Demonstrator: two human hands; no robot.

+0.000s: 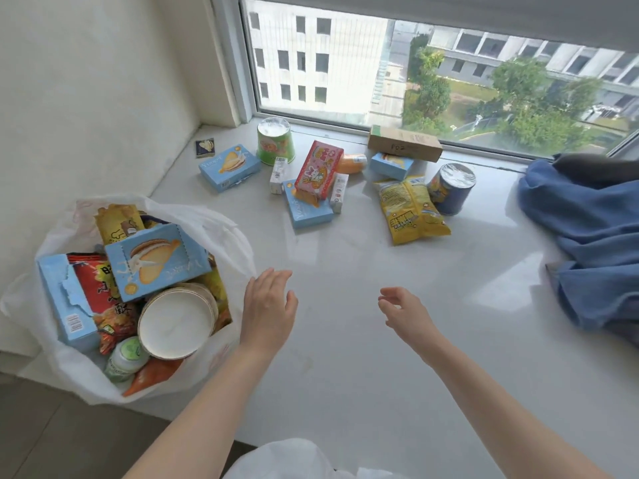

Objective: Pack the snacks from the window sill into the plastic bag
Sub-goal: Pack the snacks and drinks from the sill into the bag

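A white plastic bag (221, 233) stood at the window sill's (345, 340) left end, full of snacks. Blue biscuit boxes (229, 167), writing unreadable, lay further back. Left hand (268, 305) hovered beside the bag, right hand (406, 311) nearby, both loose-fingered and empty.

I count three blue boxes (229, 167) on the sill (345, 305), two more in the bag (221, 229). Two cups stand there, one green (275, 141), one blue (451, 188). I see one pink box (320, 169), one yellow packet (409, 210), one brown carton (404, 143) and two small white boxes (278, 175).
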